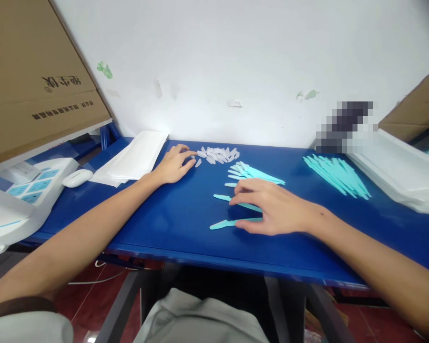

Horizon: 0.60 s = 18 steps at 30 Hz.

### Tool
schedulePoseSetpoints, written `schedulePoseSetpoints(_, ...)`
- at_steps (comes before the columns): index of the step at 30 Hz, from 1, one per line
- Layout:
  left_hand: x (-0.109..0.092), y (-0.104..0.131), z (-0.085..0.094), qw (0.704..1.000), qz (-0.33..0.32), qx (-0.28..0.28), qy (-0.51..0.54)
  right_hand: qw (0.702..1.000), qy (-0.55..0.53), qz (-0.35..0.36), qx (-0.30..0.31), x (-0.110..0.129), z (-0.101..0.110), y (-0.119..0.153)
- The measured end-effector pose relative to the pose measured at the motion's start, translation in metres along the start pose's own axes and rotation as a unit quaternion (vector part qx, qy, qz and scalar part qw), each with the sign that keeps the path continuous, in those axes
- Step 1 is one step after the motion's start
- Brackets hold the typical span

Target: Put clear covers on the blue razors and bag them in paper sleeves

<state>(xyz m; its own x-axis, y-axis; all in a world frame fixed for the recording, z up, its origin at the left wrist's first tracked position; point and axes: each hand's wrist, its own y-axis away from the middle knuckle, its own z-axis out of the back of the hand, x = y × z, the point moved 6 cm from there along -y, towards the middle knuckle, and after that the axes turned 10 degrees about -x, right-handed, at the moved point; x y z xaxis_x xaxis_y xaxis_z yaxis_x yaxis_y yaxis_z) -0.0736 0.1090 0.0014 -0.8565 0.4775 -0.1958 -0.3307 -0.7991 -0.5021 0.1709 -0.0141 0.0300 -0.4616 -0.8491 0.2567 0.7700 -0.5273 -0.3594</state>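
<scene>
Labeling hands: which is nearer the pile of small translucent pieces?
Left. The left hand is at the left edge of the pile; the right hand is farther, over turquoise tools.

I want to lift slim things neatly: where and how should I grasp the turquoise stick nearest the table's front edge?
I'd pinch the slim right-hand part from above, across its long edges. The turquoise stick lies flat on the table, narrower there than at its left end, and the right hand is over that part.

Hands (pixel 173 164) over teal sticks (pixel 256 174), blue table (pixel 178 214)
</scene>
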Motion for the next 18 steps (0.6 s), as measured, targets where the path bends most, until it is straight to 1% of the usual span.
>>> schedulePoseSetpoints(2,0.003,0.001,-0.003,0.999,0.035,0.021,-0.017,1.000,0.009,0.015,0.006,0.001,0.001,0.001)
schedulePoseSetpoints(4,0.003,0.002,-0.003,0.997,0.060,0.026,-0.031,1.000,0.009,0.002,0.023,-0.002,-0.001,0.001)
schedulePoseSetpoints(7,-0.001,0.003,-0.002,0.996,0.071,0.032,-0.035,0.999,-0.002,-0.025,0.041,-0.006,-0.002,0.000)
schedulePoseSetpoints(11,-0.002,0.003,-0.001,0.997,0.069,0.026,-0.021,0.999,-0.013,-0.028,0.038,-0.009,-0.002,-0.001)
schedulePoseSetpoints(15,-0.005,0.001,0.001,0.999,0.035,0.014,0.005,0.999,-0.014,-0.031,0.032,-0.011,-0.002,-0.001)
schedulePoseSetpoints(18,-0.011,0.000,0.004,1.000,0.011,0.003,0.027,0.999,-0.013,-0.036,0.030,-0.013,-0.003,-0.001)
